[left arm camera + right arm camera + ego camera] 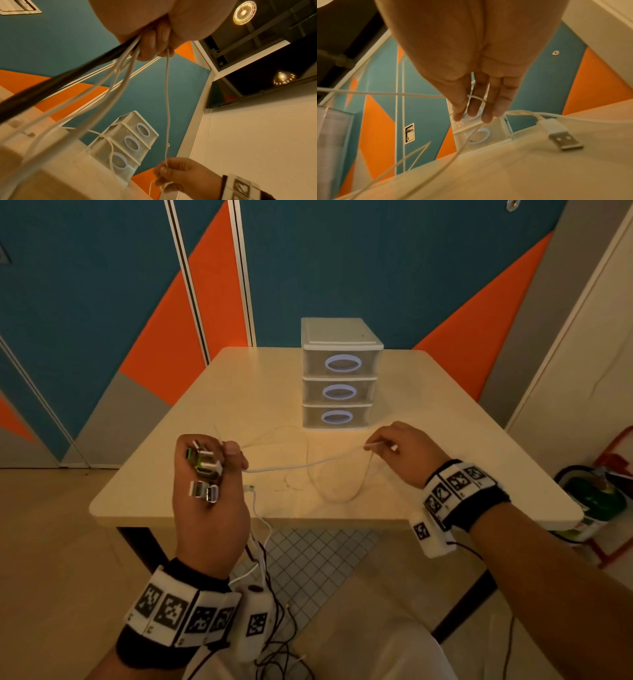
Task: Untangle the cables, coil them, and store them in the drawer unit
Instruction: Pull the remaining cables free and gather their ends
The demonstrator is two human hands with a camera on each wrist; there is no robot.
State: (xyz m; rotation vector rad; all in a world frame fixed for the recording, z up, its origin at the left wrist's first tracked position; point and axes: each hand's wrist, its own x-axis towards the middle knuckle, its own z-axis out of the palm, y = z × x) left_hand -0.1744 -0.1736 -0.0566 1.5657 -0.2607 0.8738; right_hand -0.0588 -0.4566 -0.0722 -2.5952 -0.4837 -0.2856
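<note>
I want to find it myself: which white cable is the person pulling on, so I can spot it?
Start at the drawer unit at the back of the table. In front of it the left hand grips a bunch of plugs, while the right hand pinches one white cable. That cable hangs in the air between both hands; the other loops lie slack on the table.

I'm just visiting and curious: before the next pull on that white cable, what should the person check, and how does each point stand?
1. Left hand grips the connector bundle: ok.
2. Right hand pinches the white cable: ok.
3. Cable strung between the hands, off the table: ok.
4. Loose loops free of knots: cannot tell.
5. Drawer unit open for storing: not ok, all drawers shut.
</note>
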